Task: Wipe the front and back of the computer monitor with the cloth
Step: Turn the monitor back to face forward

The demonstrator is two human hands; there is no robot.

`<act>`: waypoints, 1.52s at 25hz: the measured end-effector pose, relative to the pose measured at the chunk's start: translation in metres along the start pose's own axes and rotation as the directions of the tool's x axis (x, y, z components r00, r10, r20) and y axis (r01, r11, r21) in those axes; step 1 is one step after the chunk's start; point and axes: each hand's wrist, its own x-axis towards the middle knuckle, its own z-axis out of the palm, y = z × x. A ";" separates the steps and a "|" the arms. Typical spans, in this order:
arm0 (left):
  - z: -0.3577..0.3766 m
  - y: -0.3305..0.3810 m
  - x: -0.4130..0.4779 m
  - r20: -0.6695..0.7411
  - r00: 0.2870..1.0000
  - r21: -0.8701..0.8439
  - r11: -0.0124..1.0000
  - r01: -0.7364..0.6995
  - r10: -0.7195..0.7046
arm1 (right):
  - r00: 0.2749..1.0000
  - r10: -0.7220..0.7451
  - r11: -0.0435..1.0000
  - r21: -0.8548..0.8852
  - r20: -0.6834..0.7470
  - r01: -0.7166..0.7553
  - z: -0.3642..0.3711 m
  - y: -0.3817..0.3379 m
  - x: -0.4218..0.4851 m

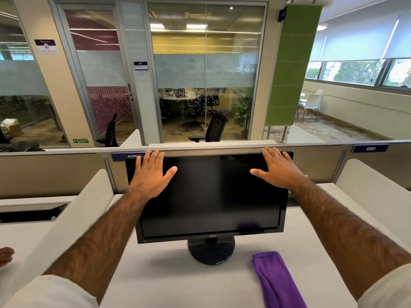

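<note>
A black computer monitor (209, 201) stands on a round base in the middle of the white desk (169, 283), its dark screen facing me. My left hand (153, 174) lies flat on the upper left of the screen, fingers straight and reaching over the top edge. My right hand (277, 168) lies the same way on the upper right corner, thumb spread inward. A folded purple cloth (275, 278) rests on the desk to the right of the base, with neither hand touching it.
White side dividers (66, 218) flank the desk on both sides. A beige partition (44, 172) with numbered blue labels runs just behind the monitor. Another person's fingers (5, 255) show at the far left edge. Glass-walled rooms lie beyond.
</note>
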 end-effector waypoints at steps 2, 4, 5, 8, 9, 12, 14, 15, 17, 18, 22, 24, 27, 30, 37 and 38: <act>0.000 -0.001 0.000 0.002 1.000 0.002 1.000 0.003 -0.003 | 1.000 0.001 1.000 0.001 -0.006 -0.001 0.000 -0.002 0.000; 0.000 0.000 -0.001 0.004 1.000 0.005 1.000 0.002 -0.002 | 1.000 0.002 1.000 -0.004 -0.011 -0.002 0.002 -0.002 -0.001; 0.000 0.001 -0.001 0.005 1.000 0.007 1.000 0.000 0.000 | 1.000 0.005 1.000 -0.008 -0.011 -0.005 0.002 -0.001 -0.002; 0.000 0.002 -0.002 -0.004 1.000 0.013 1.000 -0.002 0.002 | 1.000 0.011 1.000 -0.025 -0.019 -0.011 0.001 -0.001 -0.001; 0.000 0.002 -0.002 -0.009 1.000 0.017 1.000 -0.001 0.001 | 1.000 0.014 1.000 -0.027 -0.026 -0.014 0.001 -0.001 -0.001; 0.002 0.002 -0.002 -0.029 1.000 0.015 1.000 -0.009 0.010 | 0.998 0.037 0.999 -0.019 -0.056 -0.038 0.002 -0.005 -0.003; 0.001 0.000 -0.003 -0.047 0.999 0.018 1.000 -0.024 0.024 | 0.995 0.048 0.999 -0.001 -0.091 -0.048 0.006 -0.010 -0.010; 0.002 -0.001 -0.004 -0.057 0.998 0.019 0.999 -0.030 0.031 | 0.992 0.049 0.999 0.012 -0.118 -0.048 0.009 -0.014 -0.017; 0.006 0.000 -0.010 -0.122 0.992 0.022 0.999 -0.042 0.045 | 0.985 0.043 0.998 0.057 -0.170 -0.034 0.016 -0.020 -0.034; 0.011 0.004 -0.018 -0.184 0.981 0.023 0.998 -0.063 0.067 | 0.982 0.041 0.996 0.087 -0.185 -0.026 0.022 -0.023 -0.045; 0.054 0.055 -0.078 -0.361 0.873 -0.059 0.927 -0.371 0.327 | 0.982 0.082 0.985 0.163 -0.172 -0.054 0.074 -0.030 -0.103; 0.092 0.091 -0.116 -0.226 0.871 -0.175 0.861 -0.477 0.436 | 0.985 0.148 0.975 0.180 -0.084 -0.131 0.118 -0.029 -0.140; 0.159 0.140 -0.165 0.218 0.850 -0.326 0.857 -0.399 0.479 | 0.964 0.225 0.965 0.104 0.141 -0.240 0.183 -0.019 -0.192; 0.214 0.183 -0.187 0.487 0.773 -0.464 0.870 -0.166 0.407 | 0.902 0.288 0.947 0.042 0.321 -0.317 0.230 0.004 -0.218; 0.299 0.269 -0.178 0.584 0.812 -0.514 0.780 0.357 0.013 | 0.784 0.441 0.729 0.335 0.437 -0.596 0.282 0.060 -0.194; 0.305 0.279 -0.172 0.559 0.825 -0.529 0.730 0.432 -0.083 | 0.768 0.438 0.703 0.355 0.468 -0.617 0.285 0.069 -0.185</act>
